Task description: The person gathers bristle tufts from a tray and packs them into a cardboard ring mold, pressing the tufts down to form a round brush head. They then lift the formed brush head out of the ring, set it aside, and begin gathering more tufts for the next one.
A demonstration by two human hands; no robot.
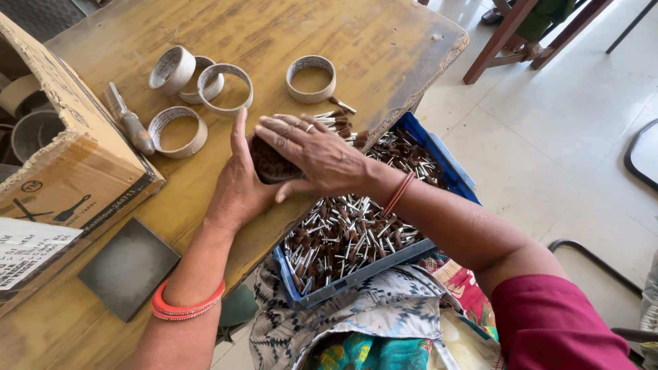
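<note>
Head view looks down on a worn wooden table (288,41), the landmark for everything here. At the table's near edge, the left hand (236,185) cups a short cardboard ring packed with brown-tipped metal pins (271,164), fingers wrapped round its side, while the right hand (315,154) lies flat and spread over the ring's top, pressing on the pins; neither hand is free. This one ring looks close to full, judging by the dense brown heads showing between the hands. A few loose pins (337,116) lie on the table just beyond the right hand. Farther in on the table, four empty cardboard rings (205,85) sit unfilled, so most of the packing appears undone. Below the table's near edge, on the person's lap, a blue plastic crate (418,140) holds a large heap of the same pins. At the table's left side stand a torn cardboard box (75,137), a metal-handled tool (129,120) and a dark grey square pad (127,267)
</note>
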